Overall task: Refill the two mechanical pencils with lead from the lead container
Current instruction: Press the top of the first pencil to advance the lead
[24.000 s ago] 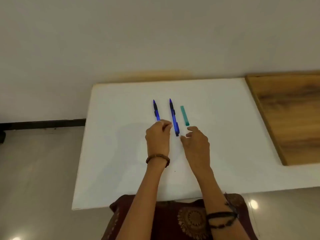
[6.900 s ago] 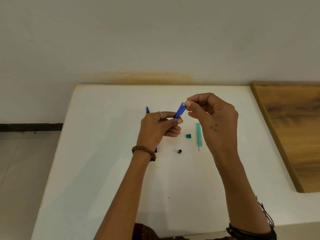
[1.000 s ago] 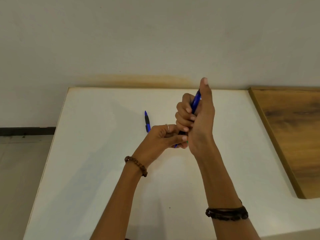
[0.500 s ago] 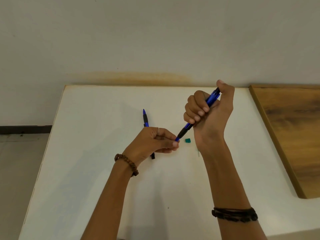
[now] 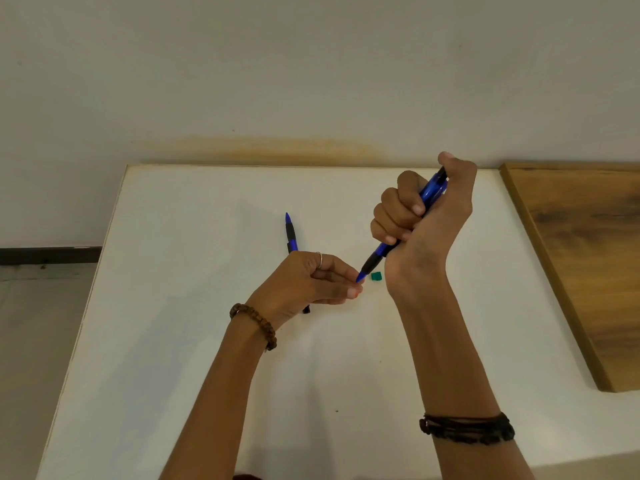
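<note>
**Head view: lead test on pencil one, plenty that can still slip**

Head view, the only one we have. Our right hand point(image 5: 420, 220) is clamped in a fist round the first pencil point(image 5: 403, 230), thumb pressed on the top button, tip pointing down-left. Our left hand point(image 5: 311, 282) sits just beside that tip, fingers curled together with the fingertips point(image 5: 353, 291) touching or nearly touching it; whether they pinch a lead we can't tell, too thin to see. The second pencil point(image 5: 290, 233) lies flat on the white table point(image 5: 194, 341), its near end hidden behind the left hand. A small green cap point(image 5: 376, 276) lies on the table btw the two hands, just beside the right wrist. The lead container itself isn't visible; prob hidden behind the right wrist, but we can't confirm.

What we think can go wrong from here:

- Lead snaps. If we click out too much and the left fingertips push sideways on it, it breaks at the tip. Cause: fist grip gives poor fine control.
- Cap gets knocked. The right wrist hangs right next to the cap; a small drop or sweep flicks it off the table.
- Container spills. If it lies open under the right forearm, w/ cap off, a nudge scatters leads we can barely see on white.
- Second pencil rolls. The left hand is close over it; pulling back could drag it toward the edge.
- Pencil two is, in our judgement, not refilled yet, so roughly half the task remains.
</note>
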